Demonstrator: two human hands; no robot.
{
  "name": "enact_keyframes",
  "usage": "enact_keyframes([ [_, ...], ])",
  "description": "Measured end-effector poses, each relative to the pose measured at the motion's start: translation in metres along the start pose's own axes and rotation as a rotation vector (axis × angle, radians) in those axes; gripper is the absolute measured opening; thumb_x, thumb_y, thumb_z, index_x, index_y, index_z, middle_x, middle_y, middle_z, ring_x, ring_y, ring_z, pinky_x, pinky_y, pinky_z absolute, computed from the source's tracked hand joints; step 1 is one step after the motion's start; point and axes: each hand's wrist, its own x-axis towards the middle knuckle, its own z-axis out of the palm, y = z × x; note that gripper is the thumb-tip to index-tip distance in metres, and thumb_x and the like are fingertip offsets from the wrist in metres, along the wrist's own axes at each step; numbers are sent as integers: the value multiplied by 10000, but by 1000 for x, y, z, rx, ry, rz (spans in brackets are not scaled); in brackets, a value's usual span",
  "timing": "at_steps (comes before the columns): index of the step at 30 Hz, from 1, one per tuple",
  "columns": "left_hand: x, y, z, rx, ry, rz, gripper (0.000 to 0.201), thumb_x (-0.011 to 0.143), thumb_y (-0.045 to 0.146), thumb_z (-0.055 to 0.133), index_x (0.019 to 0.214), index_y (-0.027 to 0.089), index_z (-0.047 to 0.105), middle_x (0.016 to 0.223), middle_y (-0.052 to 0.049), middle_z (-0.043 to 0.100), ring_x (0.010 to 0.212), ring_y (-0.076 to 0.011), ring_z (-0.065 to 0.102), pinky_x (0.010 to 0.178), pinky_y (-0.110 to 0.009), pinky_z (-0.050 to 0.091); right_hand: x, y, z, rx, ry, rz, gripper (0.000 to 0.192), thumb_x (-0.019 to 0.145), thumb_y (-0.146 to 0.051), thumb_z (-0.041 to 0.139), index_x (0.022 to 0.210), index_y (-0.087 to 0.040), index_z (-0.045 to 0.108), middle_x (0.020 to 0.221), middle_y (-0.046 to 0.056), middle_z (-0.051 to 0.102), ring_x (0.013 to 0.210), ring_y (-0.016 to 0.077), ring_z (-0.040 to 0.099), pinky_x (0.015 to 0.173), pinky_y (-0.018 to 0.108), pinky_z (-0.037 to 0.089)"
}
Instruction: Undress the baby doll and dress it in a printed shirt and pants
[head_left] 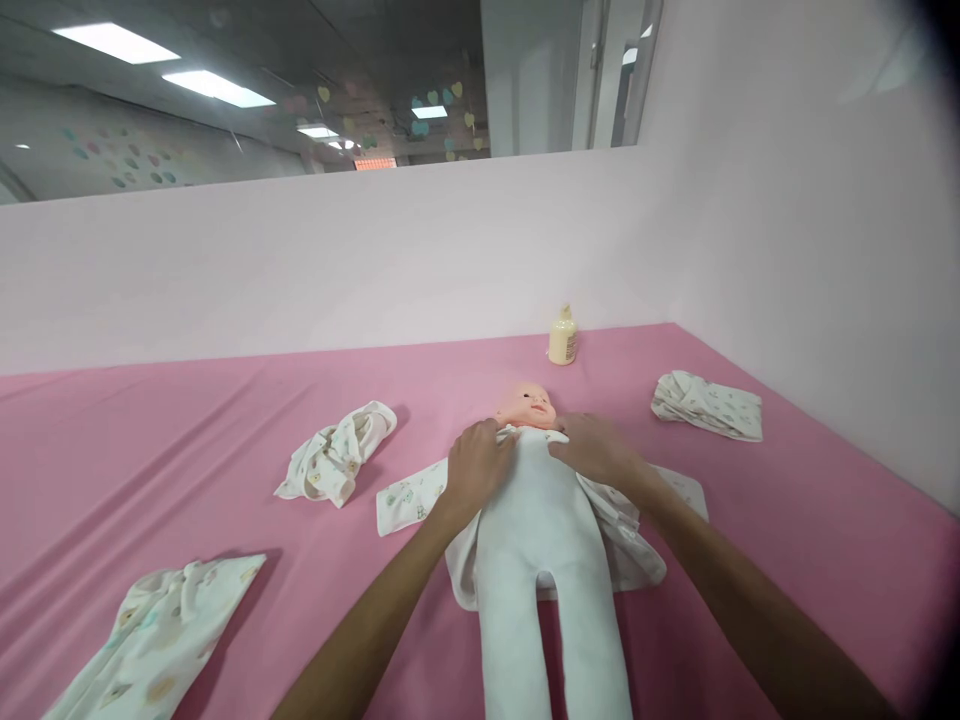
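**Desk:** Nearest the lens, what lies there?

**Photographer:** Two white cloth legs of a doll [541, 540], lying face up, head toward the far wall, on an opened printed garment [405, 497] spread beneath its body. Both forearms reach in from the near edge. The left hand [478, 468] lies curled on the doll's shoulder, fingers folded over the garment's edge at the collar; the right hand [596, 448] rests flat, fingers together, on the opposite shoulder, touching the cloth just below the chin.

**Desk:** And around it?

**Photographer:** A crumpled printed garment [337, 455] lies to the left of the doll, near but apart. A larger printed cloth [154, 632] lies at the near left. A folded printed piece [708, 404] lies to the far right, well apart. A small cream bottle [562, 337] stands upright against the far wall, beyond the doll's head. Nothing lies between hands and doll.

**Desk:** The setting?

**Photographer:** A pink sheet [135, 440] covers the surface, lightly creased. Pale pink partition walls [300, 260] close the far and right sides; ceiling lights and paper hearts show above the partition
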Motion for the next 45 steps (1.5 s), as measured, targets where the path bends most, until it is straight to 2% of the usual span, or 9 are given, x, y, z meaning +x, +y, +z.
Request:
enact_keyframes([
  [3, -2, -1, -8, 251, -23, 8, 261, 951, 293, 363, 899, 162, 584, 946, -109, 668, 859, -260, 615, 639, -307, 334, -6, -5, -2, -108, 55, 17, 138, 806, -167, 480, 684, -207, 429, 766, 48, 595, 671, 175, 488, 583, 301, 259],
  [5, -3, -2, -10, 275, -10, 38, 246, 950, 237, 341, 915, 166, 574, 943, -100, 666, 840, -248, 615, 624, -301, 318, -9, -10, -2, -146, 121, 27, 142, 835, -152, 449, 702, -202, 438, 787, 53, 600, 675, 170, 491, 586, 298, 254],
  [9, 0, -2, -7, 100, 58, 108, 233, 952, 268, 359, 828, 197, 543, 888, -56, 665, 752, -199, 583, 608, -284, 311, -13, -16, -4, -213, 173, 71, 158, 888, -141, 407, 755, -188, 479, 802, 51, 597, 683, 160, 500, 583, 284, 243],
  [14, 1, -1, -1, -82, 50, 136, 298, 943, 337, 398, 681, 199, 439, 724, -19, 606, 647, -161, 495, 609, -271, 309, -18, -15, -14, -358, 167, 119, 177, 894, -107, 397, 783, -167, 521, 829, 70, 586, 708, 160, 496, 586, 271, 234],
  [18, 1, 2, -2, -107, 41, 180, 337, 944, 325, 393, 636, 195, 354, 646, -3, 536, 591, -143, 418, 586, -268, 271, -20, -13, -18, -314, 114, 97, 195, 891, -118, 402, 736, -171, 506, 757, 49, 568, 639, 146, 432, 570, 269, 229],
  [21, 1, 3, -3, -84, 33, 233, 354, 957, 301, 363, 623, 191, 320, 613, 3, 493, 564, -136, 365, 578, -273, 235, -16, -11, -15, -291, 142, 70, 194, 895, -140, 404, 726, -173, 494, 755, 48, 567, 626, 142, 404, 574, 271, 228],
  [30, 2, -4, -1, 0, 92, 332, 330, 972, 265, 335, 659, 185, 402, 640, -7, 497, 564, -134, 349, 575, -271, 214, -9, -4, -2, -182, 220, 23, 230, 859, -159, 414, 645, -196, 338, 693, 11, 513, 583, 129, 335, 572, 281, 200],
  [39, 4, -6, 3, -93, 130, 336, 294, 956, 221, 352, 672, 187, 285, 590, 26, 380, 550, -126, 244, 565, -269, 194, -8, -9, -5, -32, 231, 31, 302, 800, -145, 438, 601, -191, 216, 549, -26, 331, 544, 127, 262, 542, 302, 158],
  [45, 7, -9, 2, -115, 116, 305, 263, 950, 216, 336, 697, 198, 269, 581, 34, 325, 555, -133, 211, 568, -272, 182, -8, -9, -8, 1, 233, 38, 304, 791, -157, 453, 584, -191, 233, 542, -24, 356, 543, 126, 276, 534, 300, 156],
])
